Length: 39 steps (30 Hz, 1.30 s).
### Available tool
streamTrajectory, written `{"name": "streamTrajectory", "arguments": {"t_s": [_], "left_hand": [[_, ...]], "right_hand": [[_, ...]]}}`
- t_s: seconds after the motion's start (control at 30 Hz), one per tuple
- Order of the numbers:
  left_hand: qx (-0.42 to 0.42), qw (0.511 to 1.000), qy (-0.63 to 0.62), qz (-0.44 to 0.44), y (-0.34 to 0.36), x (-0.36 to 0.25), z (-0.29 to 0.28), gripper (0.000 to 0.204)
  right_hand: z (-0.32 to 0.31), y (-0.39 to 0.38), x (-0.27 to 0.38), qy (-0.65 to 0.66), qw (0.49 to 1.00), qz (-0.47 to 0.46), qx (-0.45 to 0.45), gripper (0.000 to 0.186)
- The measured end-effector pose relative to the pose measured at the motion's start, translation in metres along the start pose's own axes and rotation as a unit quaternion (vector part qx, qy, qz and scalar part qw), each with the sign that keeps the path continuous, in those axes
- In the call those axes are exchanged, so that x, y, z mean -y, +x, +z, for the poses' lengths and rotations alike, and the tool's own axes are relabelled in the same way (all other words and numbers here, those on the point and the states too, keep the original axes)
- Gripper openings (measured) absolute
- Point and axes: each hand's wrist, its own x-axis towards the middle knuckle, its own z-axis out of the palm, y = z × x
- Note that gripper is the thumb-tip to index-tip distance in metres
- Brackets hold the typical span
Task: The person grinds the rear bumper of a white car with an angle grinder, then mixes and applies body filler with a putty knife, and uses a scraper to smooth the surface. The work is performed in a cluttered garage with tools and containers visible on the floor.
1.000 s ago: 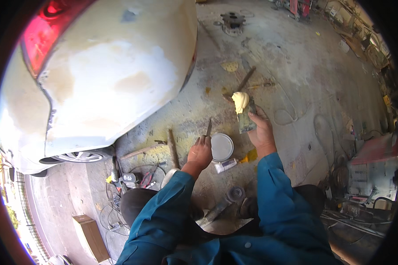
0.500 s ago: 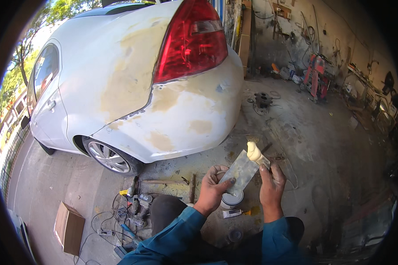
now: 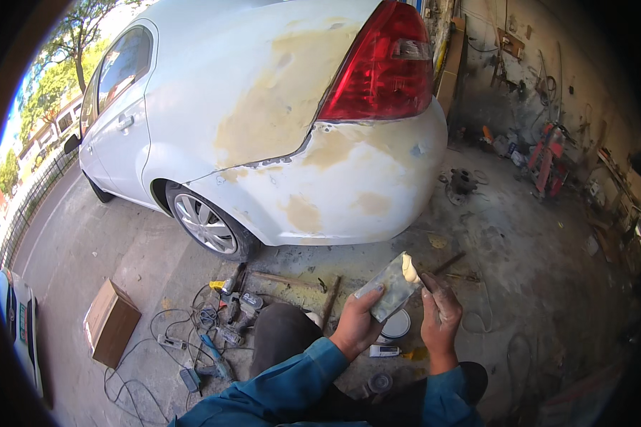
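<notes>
My left hand [image 3: 358, 322] is closed on a flat, smeared grey mixing plate [image 3: 394, 293], thumb on top. A dollop of cream-coloured filler [image 3: 409, 269] sits at the plate's far right corner. In my right hand [image 3: 441, 317] is a thin spreader [image 3: 428, 282], seen nearly edge-on and largely hidden by the fingers, touching or just beside the filler. Ahead stands a white car [image 3: 263, 174] with beige filler patches [image 3: 267, 107] around its rear quarter and bumper. Below the plate a round tin [image 3: 396, 325] is on the floor, with a white tube [image 3: 384, 351] nearby.
Power tools [image 3: 248, 306] and tangled cables lie left of my knee, near a cardboard box [image 3: 112, 324]. A wooden stick [image 3: 330, 302] rests on the floor before me. At the back right stand a red jack-like device [image 3: 548, 160] and a dark metal part [image 3: 463, 182].
The view has swung left and the car appears further right. The plate has tilted, and the spreader has turned edge-on, with the filler now at the plate's corner.
</notes>
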Motion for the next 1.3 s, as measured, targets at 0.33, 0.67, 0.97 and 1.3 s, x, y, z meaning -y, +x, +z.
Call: {"name": "streamTrajectory", "arguments": {"t_s": [0.33, 0.67, 0.97, 1.3], "left_hand": [[-0.016, 0.998, -0.049, -0.025, 0.028, -0.033, -0.015, 0.049], [-0.056, 0.996, -0.064, -0.039, 0.023, -0.025, -0.031, 0.054], [-0.019, 0.997, -0.061, -0.051, 0.022, -0.021, -0.038, 0.061], [-0.033, 0.996, -0.079, -0.004, 0.028, -0.025, -0.037, 0.061]], "right_hand": [[0.008, 0.039, -0.022, -0.066, 0.989, -0.114, 0.074, 0.048], [0.006, 0.043, -0.030, -0.131, 0.976, -0.142, 0.096, 0.041], [-0.006, 0.037, -0.033, -0.153, 0.975, -0.129, 0.097, 0.038], [-0.023, 0.017, -0.057, -0.181, 0.978, -0.061, 0.083, 0.036]]}}
